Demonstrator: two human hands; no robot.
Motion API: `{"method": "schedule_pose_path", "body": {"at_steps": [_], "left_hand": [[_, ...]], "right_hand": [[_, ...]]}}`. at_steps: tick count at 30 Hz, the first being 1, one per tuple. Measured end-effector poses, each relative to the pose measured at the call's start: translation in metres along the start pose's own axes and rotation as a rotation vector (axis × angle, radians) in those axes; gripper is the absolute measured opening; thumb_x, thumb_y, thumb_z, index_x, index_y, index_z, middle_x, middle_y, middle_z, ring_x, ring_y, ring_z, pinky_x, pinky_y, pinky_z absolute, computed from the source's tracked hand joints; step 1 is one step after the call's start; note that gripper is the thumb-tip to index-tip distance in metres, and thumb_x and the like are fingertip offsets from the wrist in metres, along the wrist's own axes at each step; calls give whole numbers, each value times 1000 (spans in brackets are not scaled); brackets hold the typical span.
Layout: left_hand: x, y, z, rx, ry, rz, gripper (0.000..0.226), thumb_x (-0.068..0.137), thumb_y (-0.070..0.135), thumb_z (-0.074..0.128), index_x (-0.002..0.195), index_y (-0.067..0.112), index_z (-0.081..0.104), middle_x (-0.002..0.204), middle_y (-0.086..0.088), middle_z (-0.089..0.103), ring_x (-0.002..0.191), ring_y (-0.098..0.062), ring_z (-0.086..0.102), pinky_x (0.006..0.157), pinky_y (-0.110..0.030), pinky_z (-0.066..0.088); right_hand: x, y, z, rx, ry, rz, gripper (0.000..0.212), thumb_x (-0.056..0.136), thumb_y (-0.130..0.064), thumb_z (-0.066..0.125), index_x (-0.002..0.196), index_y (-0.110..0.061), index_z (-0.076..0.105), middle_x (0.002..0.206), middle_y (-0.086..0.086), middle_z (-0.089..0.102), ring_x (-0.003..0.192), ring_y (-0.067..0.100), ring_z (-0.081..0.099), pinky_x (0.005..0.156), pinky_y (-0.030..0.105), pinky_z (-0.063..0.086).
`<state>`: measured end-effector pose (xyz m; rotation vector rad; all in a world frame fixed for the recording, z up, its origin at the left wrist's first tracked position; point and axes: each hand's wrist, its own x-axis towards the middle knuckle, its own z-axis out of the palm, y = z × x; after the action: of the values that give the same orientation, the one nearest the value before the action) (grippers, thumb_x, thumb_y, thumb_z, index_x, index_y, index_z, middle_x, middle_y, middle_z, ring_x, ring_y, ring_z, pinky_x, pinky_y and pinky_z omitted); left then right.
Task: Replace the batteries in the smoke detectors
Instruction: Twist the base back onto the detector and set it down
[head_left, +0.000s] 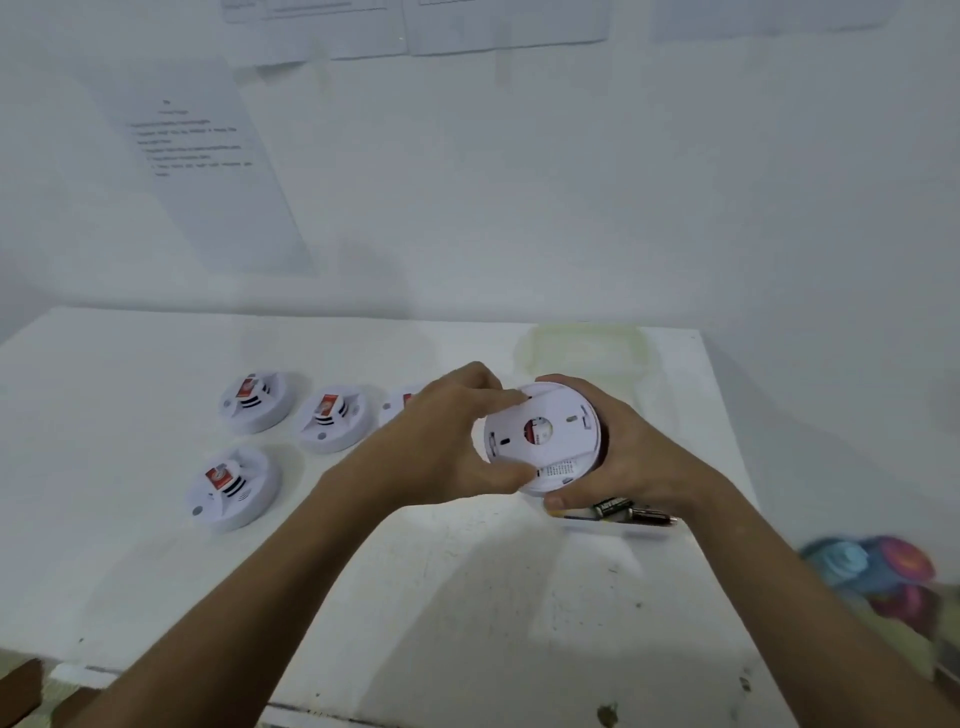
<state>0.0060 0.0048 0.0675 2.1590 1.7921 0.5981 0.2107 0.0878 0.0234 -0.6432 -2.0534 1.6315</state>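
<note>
Head view: the left hand (441, 441) and right hand (628, 452) both grip a white smoke detector (545, 434) above the surface (467, 597), back facing the camera. Batteries (623, 512) lie just below; three detectors (332, 418) sit left.

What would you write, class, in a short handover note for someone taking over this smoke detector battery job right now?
Left hand and right hand both grip one smoke detector above the table, its back facing the camera.
Loose batteries lie on the table under the right hand.
Three detectors lie at the left; a fourth is partly hidden behind the left hand.
Done: cannot tell from this view.
Left: finish the held detector, then check the others.
</note>
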Motion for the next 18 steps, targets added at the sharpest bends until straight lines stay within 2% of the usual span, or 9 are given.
{"method": "schedule_pose_path", "body": {"at_steps": [4,6,9,13,16,18], "left_hand": [[12,6,6,35,-82,50,67,76,56,71,135,28,55,100,10,48,93,-9,46,73,-18,37],[16,10,7,52,-114,56,67,77,58,68,135,28,55,102,8,48,94,-10,45,74,-19,38],[20,14,10,70,-108,60,68,78,60,66,136,27,52,106,6,48,99,-12,44,79,-24,42],[23,14,12,37,-80,32,72,76,65,64,139,36,48,120,9,39,109,-9,38,88,-22,34],[25,15,14,-44,-93,-2,73,75,67,63,141,42,45,128,11,42,110,-8,46,92,-24,45],[26,17,13,-86,-117,2,73,76,63,65,141,39,45,127,10,51,103,-6,53,88,-25,52]], "right_hand": [[-11,2,-10,-16,24,16,94,58,7,90,136,-27,49,126,-7,59,118,18,58,83,29,56],[-14,3,-12,-6,29,24,93,58,7,89,135,-27,50,124,-7,60,116,18,59,79,26,56],[-16,3,-15,-18,67,14,93,58,6,90,136,-25,48,126,-6,60,118,17,58,88,30,55],[-19,1,-21,-8,104,-16,91,57,4,89,135,-25,49,126,-6,59,119,18,57,90,33,55],[-22,-2,-25,30,112,-35,90,57,6,88,134,-23,51,126,-2,59,119,22,57,90,39,56],[-23,-2,-27,26,98,-38,90,57,7,88,134,-21,51,126,-1,59,119,23,57,91,39,56]]}}
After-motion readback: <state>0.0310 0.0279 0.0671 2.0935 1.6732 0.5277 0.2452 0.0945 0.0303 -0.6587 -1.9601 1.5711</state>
